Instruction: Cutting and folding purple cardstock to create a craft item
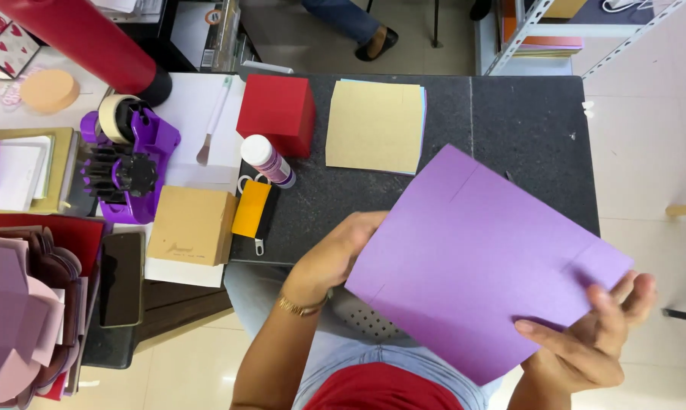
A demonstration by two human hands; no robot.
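A large purple card sheet (479,262) is held above the near edge of the dark table (525,129), tilted, with faint score lines and short cuts visible near its corners. It is gripped at its left edge by the left hand (335,254), the fingers tucked under and the thumb over the card, and at its lower right corner by the right hand (593,334), whose grip is closed on the card between thumb and fingers. The step in hand is judged to be the readying of the sheet for folding along its scored lines. For the next move, a firm hold on one side and an even press along a crease would be called for, and the sheet is best lowered flat onto the table. Behind it, a stack of tan card (373,125), a red box (278,112), a glue bottle (268,161) and a purple tape dispenser (130,163) are seen on the table.
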